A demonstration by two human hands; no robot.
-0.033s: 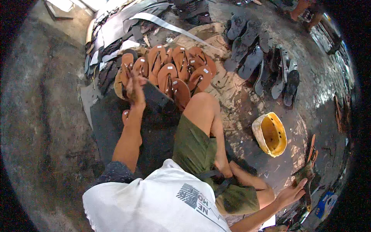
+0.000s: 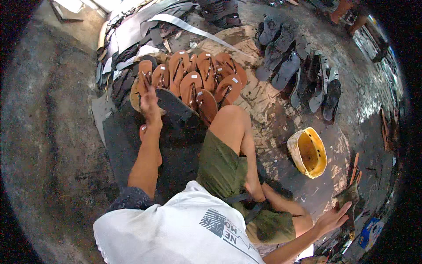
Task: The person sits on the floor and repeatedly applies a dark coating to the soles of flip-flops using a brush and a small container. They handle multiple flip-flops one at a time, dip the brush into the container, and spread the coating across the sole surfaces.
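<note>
My left hand [image 2: 150,107] is over the leftmost brown flip-flop [image 2: 145,70], its fingers stretched toward the straps and its thumb apart; nothing shows in its grip. Close beside it lies a dark flat sole-shaped piece [image 2: 178,108], by the front row of brown flip-flops [image 2: 190,88]. Far to the right, my right hand [image 2: 330,220] has its fingers extended and holds nothing. Just beyond those fingertips is a dark tool or strap-like piece [image 2: 349,198], its kind unclear.
A yellow tub [image 2: 309,154] stands right of my legs. Several black sandals [image 2: 285,70] lie at the far right. Sheet scraps and a white strip [image 2: 189,28] lie at the back. A dark mat [image 2: 121,145] spreads under my left arm.
My left hand has shifted slightly left and nearer to me, so more of the dark sole-shaped piece shows. My right hand has stayed almost in place.
</note>
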